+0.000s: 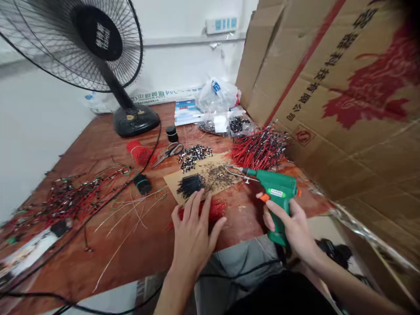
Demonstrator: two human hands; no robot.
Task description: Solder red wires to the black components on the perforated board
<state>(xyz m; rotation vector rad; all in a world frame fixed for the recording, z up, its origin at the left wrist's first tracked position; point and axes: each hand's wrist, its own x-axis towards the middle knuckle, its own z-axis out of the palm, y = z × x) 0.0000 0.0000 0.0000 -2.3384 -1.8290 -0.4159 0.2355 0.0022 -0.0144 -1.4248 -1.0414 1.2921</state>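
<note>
Left hand lies spread on a bunch of red wires at the table edge, apart from right hand, which grips a green soldering gun. A larger red bundle looks finished; a heap of loose black clips looks unused.

The soldering gun is bright green with an orange trigger and a small white label, and the bundle of wires beside it is red. The black wires lie on a tan cork board (speckled dark with scattered bits). The table is reddish-brown with streaky grain, and the cardboard carton is tan, splashed with a red pattern and black characters.
</note>
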